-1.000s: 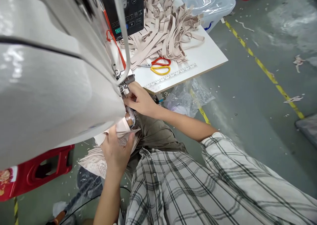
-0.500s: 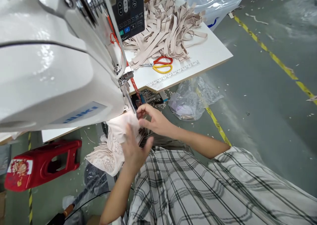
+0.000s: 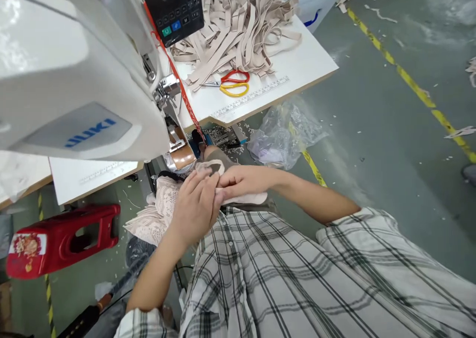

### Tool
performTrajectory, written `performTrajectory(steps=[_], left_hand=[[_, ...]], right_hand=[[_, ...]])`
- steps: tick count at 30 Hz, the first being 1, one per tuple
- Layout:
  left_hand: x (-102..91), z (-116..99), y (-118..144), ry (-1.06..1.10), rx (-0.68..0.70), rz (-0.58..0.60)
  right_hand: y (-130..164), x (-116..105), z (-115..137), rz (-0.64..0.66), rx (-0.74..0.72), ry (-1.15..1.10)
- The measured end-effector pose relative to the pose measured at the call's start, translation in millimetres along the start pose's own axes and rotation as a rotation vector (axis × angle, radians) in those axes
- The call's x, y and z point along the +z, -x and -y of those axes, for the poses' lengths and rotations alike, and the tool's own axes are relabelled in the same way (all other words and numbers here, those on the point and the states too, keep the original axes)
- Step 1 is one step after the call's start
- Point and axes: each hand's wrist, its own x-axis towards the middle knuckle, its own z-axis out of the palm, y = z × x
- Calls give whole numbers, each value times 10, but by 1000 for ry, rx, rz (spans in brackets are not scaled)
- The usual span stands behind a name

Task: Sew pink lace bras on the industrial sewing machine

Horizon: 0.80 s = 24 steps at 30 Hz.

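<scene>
My left hand [image 3: 199,201] and my right hand [image 3: 240,183] are together in front of my shirt, closed on a pale pink fabric piece [image 3: 255,198]. A narrow loop of it curves up above the fingers, and a flat end sticks out below my right hand. Much of the piece is hidden under the hands. Just beyond them is the presser area [image 3: 182,152] of a white sewing machine [image 3: 89,80], with no cloth under it. To the left of my left hand hangs a bundle of pale lace fabric [image 3: 163,204].
Beige fabric strips [image 3: 245,30] lie heaped on the white table [image 3: 312,63], beside red-and-yellow scissors [image 3: 234,84] and a printed ruler scale. A red stool [image 3: 63,239] stands at left. A clear plastic bag [image 3: 282,140] lies on the floor past the table edge.
The pale pink fabric has come away from the machine's needle area toward my body. Both hands have drawn together on it. The view has shifted, with the machine farther up and left.
</scene>
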Motion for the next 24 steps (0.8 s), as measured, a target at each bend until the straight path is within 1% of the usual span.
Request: performTrajectory(steps=[1,2,3,4,5,6,8,10,12,14,15,17,18,19,20,23,24], left_hand=[[52,53,-28,-8,-103,84],[111,116,-44,27,-226,150],[168,185,-50,112,-350,192],[217,255,-49,243,-457,216],[257,324,-43,411,-534,218],[288,386,-33,597,-578,214],[332,480,-7,921,-629,187],[372,525,26,1105,-677,131],[414,528,62,1188,-688,54],[447,505,93,1233,-675,-33],[456,490,107,1257,-671,-68],[454,462,128,1298,-670,-134],[444,451,136,1297,-668,-156],[429,440,142,1277,-663,-168],[412,431,146,1247,-661,-174],[358,401,149,1158,-671,-153],[344,389,146,1133,-673,-150]], right_hand=[[-22,15,-1,-17,0,209],[-47,43,-14,-67,17,425],[-77,82,-42,-138,36,627],[-108,126,-85,-213,44,797],[-141,168,-142,-275,30,924],[-172,203,-206,-312,-6,1009],[-228,242,-333,-370,-101,1091],[-267,242,-418,-410,-184,1098],[-286,233,-436,-439,-259,1034],[-282,249,-395,-516,-293,933],[-274,271,-363,-599,-282,881],[-250,342,-296,-814,-227,782],[-240,384,-270,-899,-198,741],[-233,424,-251,-941,-177,708],[-232,458,-240,-936,-160,683],[-250,500,-246,-787,-104,655],[-260,496,-255,-757,-88,658]])
